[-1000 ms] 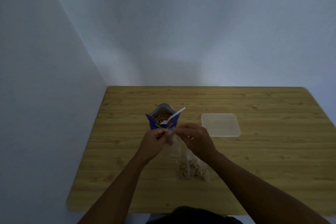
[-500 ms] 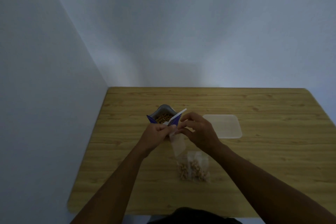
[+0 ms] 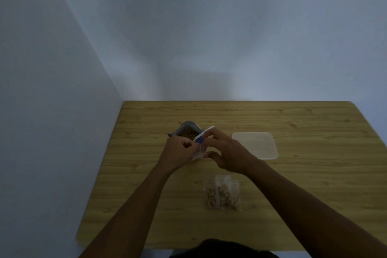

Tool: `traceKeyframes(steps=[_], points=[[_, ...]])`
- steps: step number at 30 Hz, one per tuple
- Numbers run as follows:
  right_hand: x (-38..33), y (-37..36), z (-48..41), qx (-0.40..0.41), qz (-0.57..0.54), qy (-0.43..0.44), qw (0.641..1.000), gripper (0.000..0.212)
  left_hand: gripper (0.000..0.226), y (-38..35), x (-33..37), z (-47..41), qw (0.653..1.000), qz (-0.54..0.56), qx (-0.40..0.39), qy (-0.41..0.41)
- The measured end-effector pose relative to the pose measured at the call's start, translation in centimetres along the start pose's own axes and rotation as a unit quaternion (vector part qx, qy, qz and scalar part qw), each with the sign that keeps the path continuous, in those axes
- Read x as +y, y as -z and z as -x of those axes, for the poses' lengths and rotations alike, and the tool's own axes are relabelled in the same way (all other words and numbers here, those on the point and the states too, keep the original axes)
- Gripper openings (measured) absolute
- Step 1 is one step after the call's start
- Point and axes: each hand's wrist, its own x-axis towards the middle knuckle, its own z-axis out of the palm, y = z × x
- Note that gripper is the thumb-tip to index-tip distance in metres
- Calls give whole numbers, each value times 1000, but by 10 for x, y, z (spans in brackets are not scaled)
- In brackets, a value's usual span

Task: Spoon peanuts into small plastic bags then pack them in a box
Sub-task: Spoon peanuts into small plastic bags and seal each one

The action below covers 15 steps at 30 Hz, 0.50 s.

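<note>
A blue peanut pouch (image 3: pixel 188 131) stands open on the wooden table (image 3: pixel 303 174), with brown peanuts showing inside. A white spoon handle (image 3: pixel 206 130) sticks out of it to the right. Just in front of the pouch, my left hand (image 3: pixel 181 152) pinches a small empty clear plastic bag (image 3: pixel 199 153). My right hand (image 3: pixel 227 153) holds the bag's other side, forefinger up by the spoon handle and thumb at the bag's lower edge. Filled bags of peanuts (image 3: pixel 223 194) lie nearer to me. A clear plastic box (image 3: pixel 256 145) sits right of the pouch.
The table stands in a corner, with white walls (image 3: pixel 62 111) at its left and far edges. Its near edge is close to my body. Bare wood lies to the right of the box and left of my forearms.
Both hands have moved away from me to the pouch, carrying the empty bag off the filled bags. My right forefinger has come up beside the spoon handle.
</note>
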Motion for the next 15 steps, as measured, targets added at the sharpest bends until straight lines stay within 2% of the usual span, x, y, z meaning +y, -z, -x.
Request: traceKeyframes(steps=[3,5,7,9,11,13,15], points=[[0,-6,0,16,-18,-30,999,15,54,-2,-1,0,1000,18,15,-2],[0,-9,0,33,-38,-42,998,11,35,0,0,3,998,60,0,24],[0,-9,-1,50,-68,-47,995,13,16,5,3,9,983,159,-64,60],[-1,-5,-3,60,-98,-50,992,15,37,9,-1,12,957,235,-157,69],[-4,1,-5,63,-121,-52,989,19,53,11,-3,14,935,262,-229,70],[-6,6,-8,64,-142,-52,986,26,54,11,-4,14,926,266,-258,70],[-8,10,-11,67,-160,-47,984,32,46,10,-2,12,930,261,-250,64]])
